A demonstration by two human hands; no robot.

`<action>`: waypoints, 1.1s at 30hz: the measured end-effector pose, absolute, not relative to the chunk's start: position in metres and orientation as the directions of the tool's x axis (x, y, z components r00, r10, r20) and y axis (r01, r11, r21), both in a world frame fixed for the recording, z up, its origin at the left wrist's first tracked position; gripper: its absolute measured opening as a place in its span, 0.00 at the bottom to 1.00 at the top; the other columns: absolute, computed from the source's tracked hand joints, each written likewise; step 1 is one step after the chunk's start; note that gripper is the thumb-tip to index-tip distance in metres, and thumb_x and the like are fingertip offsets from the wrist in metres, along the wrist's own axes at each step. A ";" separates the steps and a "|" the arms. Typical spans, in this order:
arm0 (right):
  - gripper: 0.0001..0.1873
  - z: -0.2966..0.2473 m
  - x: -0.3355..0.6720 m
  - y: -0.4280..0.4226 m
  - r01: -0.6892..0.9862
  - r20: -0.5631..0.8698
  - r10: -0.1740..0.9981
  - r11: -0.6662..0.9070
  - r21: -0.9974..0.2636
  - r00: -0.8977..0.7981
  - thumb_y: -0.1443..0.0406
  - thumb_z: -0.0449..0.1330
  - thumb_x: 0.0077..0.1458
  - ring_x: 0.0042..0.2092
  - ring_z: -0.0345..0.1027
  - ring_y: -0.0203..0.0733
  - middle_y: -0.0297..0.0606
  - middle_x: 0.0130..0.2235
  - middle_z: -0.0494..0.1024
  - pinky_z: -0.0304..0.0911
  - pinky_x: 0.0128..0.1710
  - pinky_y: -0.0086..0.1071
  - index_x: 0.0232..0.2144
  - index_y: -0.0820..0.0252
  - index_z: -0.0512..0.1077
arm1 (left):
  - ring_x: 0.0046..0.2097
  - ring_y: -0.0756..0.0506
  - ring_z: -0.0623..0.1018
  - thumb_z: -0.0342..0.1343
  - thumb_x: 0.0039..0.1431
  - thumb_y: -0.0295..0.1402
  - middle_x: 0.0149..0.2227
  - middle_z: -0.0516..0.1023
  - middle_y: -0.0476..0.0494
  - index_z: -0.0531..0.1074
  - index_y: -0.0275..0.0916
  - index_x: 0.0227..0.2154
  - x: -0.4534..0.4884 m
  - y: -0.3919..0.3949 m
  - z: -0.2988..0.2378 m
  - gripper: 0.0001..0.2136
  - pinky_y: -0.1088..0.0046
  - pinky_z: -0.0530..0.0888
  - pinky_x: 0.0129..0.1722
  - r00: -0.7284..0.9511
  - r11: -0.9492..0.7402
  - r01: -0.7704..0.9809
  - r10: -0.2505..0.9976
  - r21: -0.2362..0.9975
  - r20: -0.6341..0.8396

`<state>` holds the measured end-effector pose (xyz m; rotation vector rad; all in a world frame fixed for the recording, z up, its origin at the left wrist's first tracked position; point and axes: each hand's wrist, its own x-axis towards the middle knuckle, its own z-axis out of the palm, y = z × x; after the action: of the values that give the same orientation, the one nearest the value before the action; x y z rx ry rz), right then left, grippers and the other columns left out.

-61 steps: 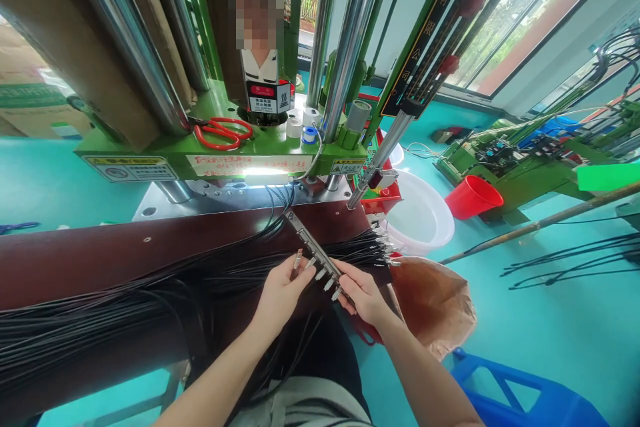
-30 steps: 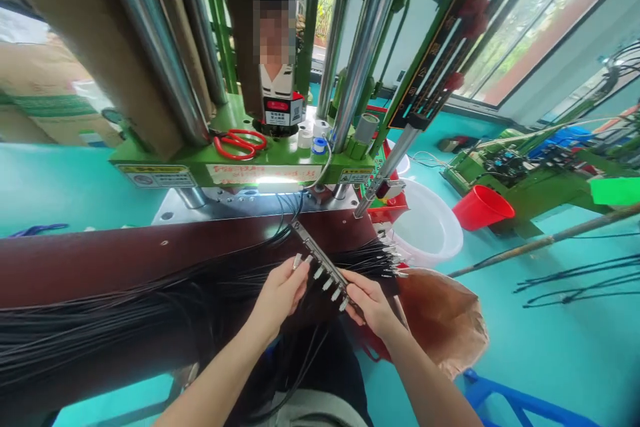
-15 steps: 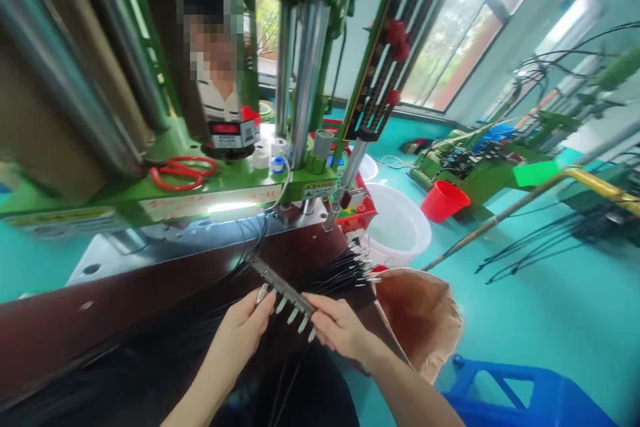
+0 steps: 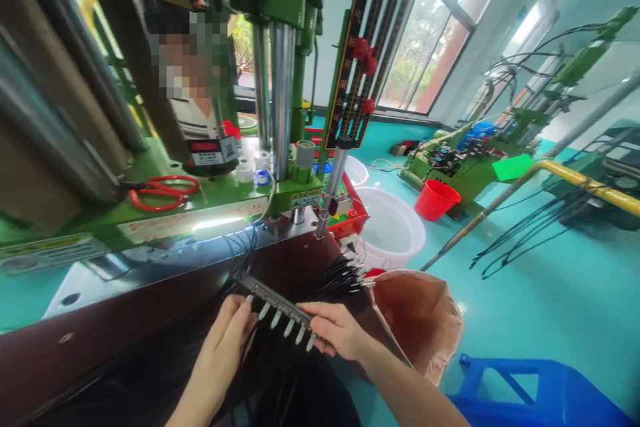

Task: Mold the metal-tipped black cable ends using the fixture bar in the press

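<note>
My right hand (image 4: 340,330) is closed around the right end of a narrow dark metal bar (image 4: 273,296), held tilted over my lap. Several silver cable plugs (image 4: 277,319) stick out in a row from the bar's near edge. At the bar's left part, my left hand (image 4: 227,337) pinches another silver plug (image 4: 249,299) between thumb and fingers, close against the bar. Thin black cables hang down below, partly lost against dark clothing. Behind the right hand, a bundle of black cables with silver plugs (image 4: 356,273) lies on the brown tabletop (image 4: 120,310).
A green press (image 4: 240,203) stands ahead, with red-handled scissors (image 4: 163,193) on its bed. To the right are a paper-lined bin (image 4: 417,320), a white tub (image 4: 390,227), a red bucket (image 4: 437,200) and a blue stool (image 4: 545,387). Another person is behind the press.
My left hand has moved left along the bar, and one more plug shows uncovered in the row. My right hand keeps its hold on the bar. The head view has shifted slightly.
</note>
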<state>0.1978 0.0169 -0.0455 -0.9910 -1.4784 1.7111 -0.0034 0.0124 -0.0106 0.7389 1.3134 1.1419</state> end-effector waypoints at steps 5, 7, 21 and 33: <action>0.27 -0.045 0.197 0.020 0.010 -0.130 0.856 -0.144 -0.990 -0.500 0.55 0.53 0.55 0.16 0.50 0.25 0.27 0.18 0.61 0.46 0.12 0.20 0.52 0.64 0.64 | 0.16 0.58 0.50 0.53 0.47 0.48 0.14 0.50 0.60 0.60 0.39 0.24 -0.010 0.015 -0.020 0.17 0.84 0.47 0.13 -0.049 0.282 -0.158 0.955 0.946 -0.293; 0.26 -0.044 0.197 0.022 0.012 -0.134 0.850 -0.149 -0.989 -0.510 0.55 0.52 0.55 0.16 0.50 0.25 0.28 0.18 0.61 0.45 0.11 0.20 0.52 0.64 0.64 | 0.15 0.58 0.50 0.52 0.48 0.47 0.14 0.51 0.61 0.60 0.38 0.24 -0.013 0.016 -0.019 0.16 0.83 0.46 0.13 -0.071 0.277 -0.146 0.955 0.950 -0.289; 0.25 -0.040 0.195 0.026 0.041 -0.154 0.827 -0.157 -0.987 -0.540 0.55 0.52 0.55 0.17 0.50 0.25 0.31 0.23 0.63 0.44 0.11 0.20 0.52 0.61 0.64 | 0.13 0.59 0.48 0.54 0.47 0.45 0.12 0.49 0.62 0.57 0.39 0.22 -0.020 0.019 -0.017 0.15 0.83 0.45 0.13 0.002 0.321 -0.247 0.944 0.914 -0.330; 0.25 -0.035 0.191 0.022 0.204 -0.173 0.804 -0.066 -0.977 -0.569 0.56 0.50 0.57 0.17 0.49 0.25 0.29 0.21 0.61 0.46 0.14 0.22 0.54 0.61 0.61 | 0.16 0.58 0.49 0.51 0.50 0.43 0.14 0.49 0.61 0.57 0.39 0.22 -0.023 0.015 -0.030 0.14 0.82 0.47 0.15 -0.063 0.259 -0.178 0.960 0.949 -0.274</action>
<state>0.1907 0.0223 -0.0350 -1.0779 -1.7435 1.6775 -0.0232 0.0153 -0.0296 0.8454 1.2629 1.1437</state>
